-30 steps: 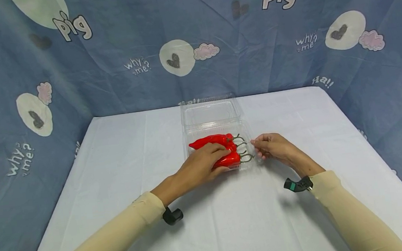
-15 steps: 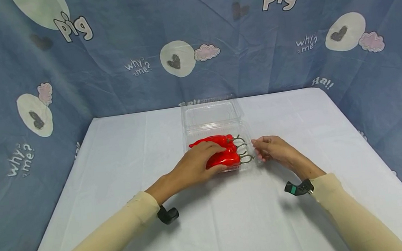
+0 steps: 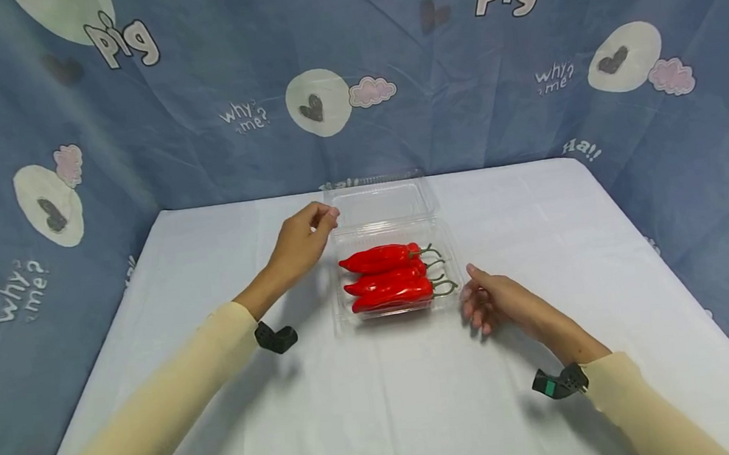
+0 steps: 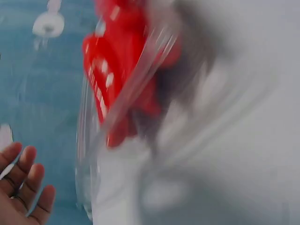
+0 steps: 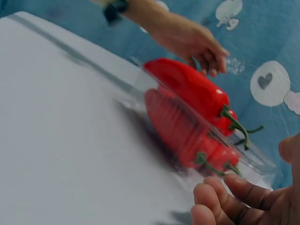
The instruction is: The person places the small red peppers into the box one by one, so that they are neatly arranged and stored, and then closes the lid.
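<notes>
Several red peppers [image 3: 390, 295] with green stems lie side by side in the base of a clear plastic clamshell box [image 3: 342, 241], its transparent lid [image 3: 380, 203] laid back behind it. My left hand [image 3: 301, 243] is raised at the left edge of the lid, fingertips overlapping that edge in the head view. Its fingers [image 4: 29, 180] look loosely bent and hold nothing in the left wrist view. To the right of the box, my right hand [image 3: 502, 303] is close to the pepper stems, thumb apart from the relaxed fingers [image 5: 211, 199], with nothing in it.
The box stands on a white-covered table [image 3: 383, 403], toward its back edge. A blue printed curtain [image 3: 210, 155] hangs behind and along the sides. Each wrist wears a black camera mount [image 3: 276, 337].
My left hand has left the peppers, moving up and left to the lid's edge. My right hand has drawn slightly back from the box's right side and loosened its fingers.
</notes>
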The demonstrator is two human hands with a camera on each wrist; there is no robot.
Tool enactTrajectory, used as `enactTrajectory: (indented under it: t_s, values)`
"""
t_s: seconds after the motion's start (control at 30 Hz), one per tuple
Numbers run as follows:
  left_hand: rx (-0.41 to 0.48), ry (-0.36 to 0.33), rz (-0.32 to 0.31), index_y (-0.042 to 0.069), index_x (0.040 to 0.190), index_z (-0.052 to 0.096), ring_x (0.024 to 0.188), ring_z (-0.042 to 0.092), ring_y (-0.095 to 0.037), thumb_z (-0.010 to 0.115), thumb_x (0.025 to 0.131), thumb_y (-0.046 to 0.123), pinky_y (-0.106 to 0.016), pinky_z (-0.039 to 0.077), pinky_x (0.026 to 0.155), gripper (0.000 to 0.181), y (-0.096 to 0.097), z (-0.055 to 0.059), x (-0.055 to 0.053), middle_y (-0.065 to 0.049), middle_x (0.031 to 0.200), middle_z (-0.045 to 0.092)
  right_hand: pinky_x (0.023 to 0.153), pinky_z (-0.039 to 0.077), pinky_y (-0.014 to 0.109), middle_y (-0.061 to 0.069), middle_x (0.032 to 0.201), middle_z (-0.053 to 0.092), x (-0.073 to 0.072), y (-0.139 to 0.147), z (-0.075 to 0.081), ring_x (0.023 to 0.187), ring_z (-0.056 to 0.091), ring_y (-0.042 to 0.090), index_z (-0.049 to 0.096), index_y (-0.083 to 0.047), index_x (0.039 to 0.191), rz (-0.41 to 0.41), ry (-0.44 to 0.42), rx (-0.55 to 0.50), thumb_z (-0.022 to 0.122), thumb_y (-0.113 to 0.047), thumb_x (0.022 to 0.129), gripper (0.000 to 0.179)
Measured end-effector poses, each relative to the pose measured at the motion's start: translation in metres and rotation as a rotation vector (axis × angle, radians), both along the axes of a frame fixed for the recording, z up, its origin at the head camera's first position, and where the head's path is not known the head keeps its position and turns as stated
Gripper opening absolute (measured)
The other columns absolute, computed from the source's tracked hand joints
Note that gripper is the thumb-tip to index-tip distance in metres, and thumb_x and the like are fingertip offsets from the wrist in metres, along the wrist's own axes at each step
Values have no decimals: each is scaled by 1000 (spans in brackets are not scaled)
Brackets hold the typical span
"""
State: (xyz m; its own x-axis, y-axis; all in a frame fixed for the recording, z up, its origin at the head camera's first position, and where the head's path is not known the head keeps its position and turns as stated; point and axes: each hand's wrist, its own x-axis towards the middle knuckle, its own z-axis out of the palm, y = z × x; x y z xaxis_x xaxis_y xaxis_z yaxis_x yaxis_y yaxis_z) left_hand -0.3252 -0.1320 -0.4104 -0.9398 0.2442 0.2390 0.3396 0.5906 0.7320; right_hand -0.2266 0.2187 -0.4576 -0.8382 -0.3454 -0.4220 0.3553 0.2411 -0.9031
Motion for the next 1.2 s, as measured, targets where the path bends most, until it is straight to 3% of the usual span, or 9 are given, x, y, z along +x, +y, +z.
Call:
enactTrajectory:
  t_s: [0.17, 0.37, 0.5, 0.93, 1.2]
  values:
    - [24, -115, 154, 13, 108, 65, 89, 58, -23, 41, 104, 55, -38, 46, 75, 49, -15, -6, -27, -8, 102, 67, 57, 54, 30, 7, 82, 65, 11, -6, -3, 62, 60, 16, 58, 3, 102, 12, 25, -1, 36, -49, 108, 57]
    - [36, -261, 237, 4, 117, 65, 82, 57, -21, 39, 106, 53, -33, 47, 69, 57, -21, -22, -48, -11, 99, 66, 54, 53, 27, 3, 77, 60, 16, -11, -9, 59, 56, 12, 57, 1, 95, -1, 69, -40, 39, -29, 111, 39]
    - [88, -363, 282, 2, 124, 63, 72, 54, -17, 40, 106, 53, -30, 46, 64, 59, -24, -32, -60, -8, 97, 64, 54, 51, 26, 3, 76, 58, 17, -12, -10, 58, 54, 12, 56, 0, 93, -6, 83, -62, 39, -25, 111, 35]
    - [138, -538, 284, 2, 123, 64, 72, 54, -15, 40, 105, 54, -28, 46, 65, 60, -21, -48, -84, -1, 92, 61, 54, 50, 26, 2, 75, 56, 16, -12, -9, 56, 53, 11, 55, -1, 91, 11, 88, -70, 37, -22, 111, 34]
    - [156, -521, 231, 2, 114, 62, 65, 51, -11, 48, 106, 43, -26, 47, 62, 44, -7, -51, -89, 0, 90, 59, 54, 51, 26, 1, 74, 55, 16, -9, -7, 56, 52, 11, 54, -2, 90, 2, 83, -61, 37, -23, 111, 34]
